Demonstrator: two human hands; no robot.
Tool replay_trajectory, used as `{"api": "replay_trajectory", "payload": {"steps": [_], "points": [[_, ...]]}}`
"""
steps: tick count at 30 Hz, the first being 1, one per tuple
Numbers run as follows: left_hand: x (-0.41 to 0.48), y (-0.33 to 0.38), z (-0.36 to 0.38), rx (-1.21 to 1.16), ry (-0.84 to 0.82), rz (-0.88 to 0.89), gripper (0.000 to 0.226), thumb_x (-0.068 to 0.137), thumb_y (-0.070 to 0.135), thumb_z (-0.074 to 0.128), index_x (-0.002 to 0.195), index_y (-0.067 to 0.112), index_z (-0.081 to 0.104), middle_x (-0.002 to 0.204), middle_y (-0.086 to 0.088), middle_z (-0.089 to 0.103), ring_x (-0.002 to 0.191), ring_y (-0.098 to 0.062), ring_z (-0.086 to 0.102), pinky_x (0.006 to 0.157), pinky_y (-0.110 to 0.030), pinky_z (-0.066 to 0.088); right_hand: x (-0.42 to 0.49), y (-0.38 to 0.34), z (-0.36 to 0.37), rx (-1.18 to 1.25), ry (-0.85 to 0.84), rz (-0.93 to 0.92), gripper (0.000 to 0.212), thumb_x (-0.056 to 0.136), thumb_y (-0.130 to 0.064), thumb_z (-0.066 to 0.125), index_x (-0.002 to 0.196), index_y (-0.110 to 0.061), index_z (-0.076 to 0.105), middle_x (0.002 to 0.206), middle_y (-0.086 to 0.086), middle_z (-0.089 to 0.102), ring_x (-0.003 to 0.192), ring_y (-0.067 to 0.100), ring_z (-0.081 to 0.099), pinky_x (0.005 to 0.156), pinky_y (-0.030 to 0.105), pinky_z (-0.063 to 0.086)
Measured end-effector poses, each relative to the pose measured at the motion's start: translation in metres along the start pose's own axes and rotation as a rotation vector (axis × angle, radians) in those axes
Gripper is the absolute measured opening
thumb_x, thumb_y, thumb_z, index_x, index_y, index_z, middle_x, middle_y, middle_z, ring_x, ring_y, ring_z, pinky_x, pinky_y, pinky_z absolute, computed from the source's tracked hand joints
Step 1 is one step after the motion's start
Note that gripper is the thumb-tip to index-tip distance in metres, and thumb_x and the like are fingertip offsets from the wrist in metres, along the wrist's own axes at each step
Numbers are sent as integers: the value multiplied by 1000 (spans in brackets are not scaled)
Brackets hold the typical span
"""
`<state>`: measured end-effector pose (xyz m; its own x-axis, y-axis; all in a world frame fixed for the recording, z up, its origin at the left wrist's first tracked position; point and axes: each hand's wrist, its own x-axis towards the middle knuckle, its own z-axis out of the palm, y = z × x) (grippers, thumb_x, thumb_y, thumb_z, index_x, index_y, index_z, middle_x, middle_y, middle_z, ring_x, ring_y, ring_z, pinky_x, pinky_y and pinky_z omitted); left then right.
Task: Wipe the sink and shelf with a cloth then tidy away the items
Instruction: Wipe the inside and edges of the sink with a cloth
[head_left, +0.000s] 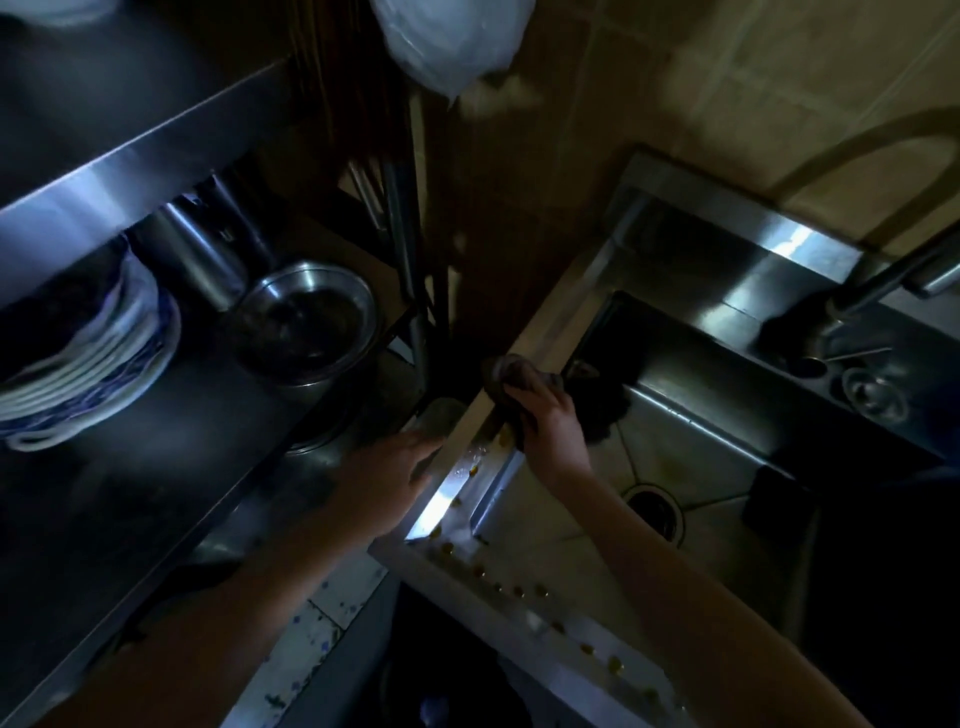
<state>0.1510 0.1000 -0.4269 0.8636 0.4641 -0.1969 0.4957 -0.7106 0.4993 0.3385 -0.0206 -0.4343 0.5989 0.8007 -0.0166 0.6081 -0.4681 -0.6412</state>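
Right hand (548, 421) grips the cloth (511, 375) on the sink (447, 499) rim to scrub it; left hand (397, 467) lies flat alongside, probably bracing.

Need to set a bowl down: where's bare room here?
Bare: shelf surface nearer than the plate stack and steel bowl; basin floor around the drain. Crowded: sink's left rim, with left hand, right hand and cloth.
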Motion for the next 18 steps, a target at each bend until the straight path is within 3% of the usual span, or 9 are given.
{"api": "replay_trajectory", "payload": {"steps": [2, 4, 7, 11, 14, 18], "points": [[-2, 0, 1, -52, 14, 11, 47, 85, 21, 64, 129, 29, 52, 111, 2, 68, 95, -14, 65, 70, -10, 36, -15, -8, 7, -23, 2, -13, 41, 92, -2, 52, 129, -18, 58, 148, 5, 42, 137, 33, 32, 113, 35, 28], [-2, -1, 2, -75, 31, 22, 46, 85, 22, 64, 129, 28, 52, 109, 3, 70, 93, -12, 66, 67, -6, 33, -24, -12, 11, -30, -8, -2, 41, 93, -3, 51, 131, -19, 56, 149, 4, 41, 139, 31, 29, 114, 34, 25], [-3, -2, 4, -44, 56, 27, 46, 86, 26, 63, 130, 28, 50, 109, 2, 69, 92, -13, 67, 67, -12, 40, -20, -12, 7, -7, -5, -4, 40, 91, -2, 54, 128, -15, 59, 145, 7, 46, 134, 32, 37, 112, 38, 31], [-15, -3, 8, 38, 26, 29, 47, 92, 31, 53, 138, 28, 40, 130, -3, 56, 111, -22, 59, 88, -36, 50, 0, -6, 1, 73, -27, 45, 42, 87, 4, 55, 127, -9, 58, 142, 15, 46, 131, 33, 42, 111, 44, 37], [-33, -10, 12, 69, -24, -6, 52, 95, 31, 48, 143, 33, 29, 147, -3, 39, 128, -21, 46, 101, -33, 40, 9, -5, 1, 120, -22, 140, 42, 88, 2, 55, 128, -13, 58, 143, 14, 43, 133, 30, 42, 112, 42, 38], [-54, -14, 11, 48, -38, -9, 51, 97, 29, 45, 144, 35, 26, 148, -2, 36, 130, -19, 42, 101, -30, 36, -4, -11, 6, -14, 4, 86, 41, 88, -4, 57, 125, -21, 60, 139, 10, 50, 127, 29, 49, 106, 36, 44]]}}
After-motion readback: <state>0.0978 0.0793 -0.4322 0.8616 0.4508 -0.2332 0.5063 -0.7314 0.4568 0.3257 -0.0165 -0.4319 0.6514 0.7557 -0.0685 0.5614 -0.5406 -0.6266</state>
